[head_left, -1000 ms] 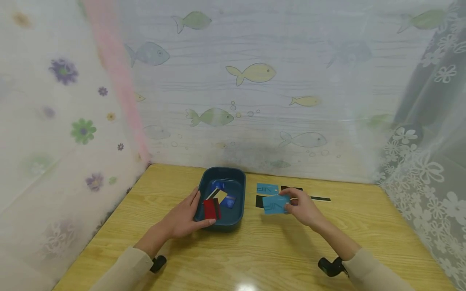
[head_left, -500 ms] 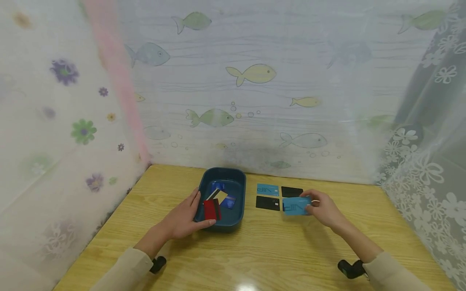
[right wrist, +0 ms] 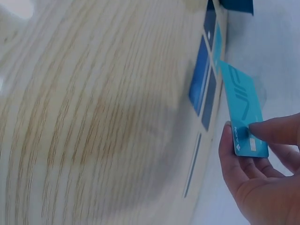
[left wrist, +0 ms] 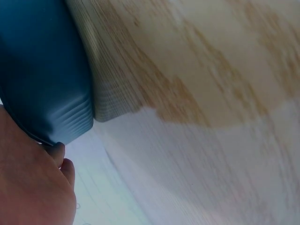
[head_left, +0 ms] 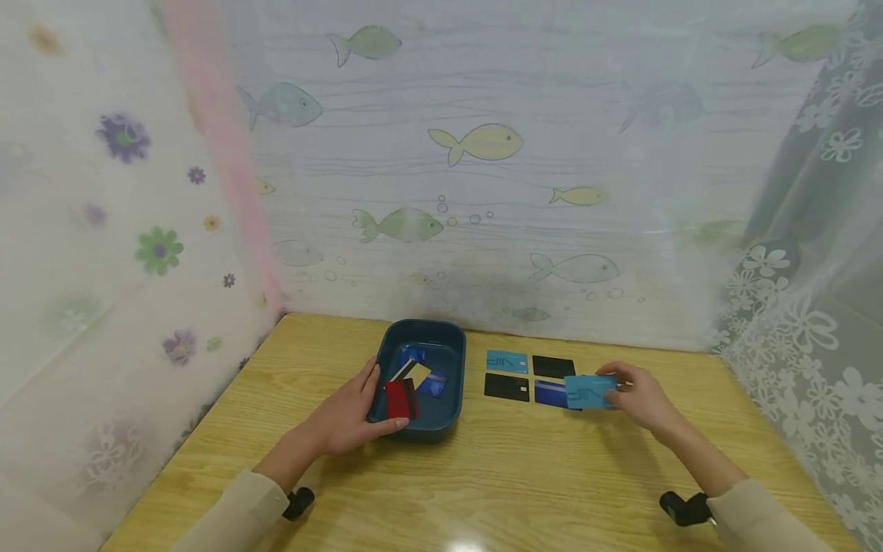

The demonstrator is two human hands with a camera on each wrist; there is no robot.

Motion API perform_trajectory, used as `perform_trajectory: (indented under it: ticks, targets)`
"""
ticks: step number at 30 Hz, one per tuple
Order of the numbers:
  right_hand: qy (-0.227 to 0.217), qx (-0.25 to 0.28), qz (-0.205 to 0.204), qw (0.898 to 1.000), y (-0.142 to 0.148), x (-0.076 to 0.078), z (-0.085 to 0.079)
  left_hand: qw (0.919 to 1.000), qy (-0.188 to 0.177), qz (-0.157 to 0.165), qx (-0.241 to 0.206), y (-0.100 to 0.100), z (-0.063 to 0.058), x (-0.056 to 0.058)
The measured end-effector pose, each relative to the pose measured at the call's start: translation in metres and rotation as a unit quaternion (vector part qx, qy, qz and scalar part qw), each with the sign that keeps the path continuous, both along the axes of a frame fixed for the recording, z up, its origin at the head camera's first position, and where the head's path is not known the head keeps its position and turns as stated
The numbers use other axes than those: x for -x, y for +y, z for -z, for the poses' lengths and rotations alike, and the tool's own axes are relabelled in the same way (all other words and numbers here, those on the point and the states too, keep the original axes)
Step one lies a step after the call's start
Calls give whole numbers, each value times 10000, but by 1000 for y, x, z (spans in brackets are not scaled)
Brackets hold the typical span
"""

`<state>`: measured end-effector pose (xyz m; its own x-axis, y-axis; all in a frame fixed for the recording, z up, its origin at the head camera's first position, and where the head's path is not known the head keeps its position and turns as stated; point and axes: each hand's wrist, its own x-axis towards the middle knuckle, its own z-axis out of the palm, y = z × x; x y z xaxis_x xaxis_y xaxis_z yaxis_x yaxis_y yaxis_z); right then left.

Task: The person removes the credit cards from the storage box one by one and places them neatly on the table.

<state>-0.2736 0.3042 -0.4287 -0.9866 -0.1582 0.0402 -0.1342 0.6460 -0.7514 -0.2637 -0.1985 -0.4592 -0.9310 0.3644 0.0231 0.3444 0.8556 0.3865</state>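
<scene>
My right hand (head_left: 638, 395) pinches a light blue VIP card (head_left: 588, 392) between thumb and fingers, raised over the table; the right wrist view shows the card (right wrist: 243, 110) tilted, with a chip near the thumb. It overlaps a dark blue card (head_left: 549, 392) in the head view. Left of that lie a black card (head_left: 507, 387), another light blue VIP card (head_left: 507, 361) and a second black card (head_left: 554, 366). My left hand (head_left: 345, 418) rests with outstretched fingers along the left side of a dark blue tub (head_left: 451, 410), thumb across its front rim. Inside are a red card (head_left: 398, 400), a yellow card (head_left: 417, 373) and blue cards.
A thin striped card (right wrist: 192, 165) lies on the wooden table (head_left: 497, 475), hidden behind my right hand in the head view. Fish-patterned curtain (head_left: 483, 230) stands along the table's back edge, with flowered cloth (head_left: 124, 307) at the left and sheer fabric (head_left: 814, 322) at the right.
My right hand has carried the light blue card rightward, past the laid-out cards, uncovering the black cards and most of the dark blue one. The left hand and tub stay put.
</scene>
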Motion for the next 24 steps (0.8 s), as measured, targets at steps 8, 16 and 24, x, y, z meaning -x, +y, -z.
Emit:
perform_trajectory:
  ticks: [8, 16, 24]
  targets:
    - [25, 4, 177, 9998, 18, 2, 5, 10000, -44, -24, 43, -1, 0, 0]
    - [14, -140, 268, 9995, 34, 4, 9, 9999, -103, -45, 98, -1, -1, -1]
    - [-137, -217, 377, 9990, 44, 6, 11, 10000, -49, -51, 51, -1, 1, 0]
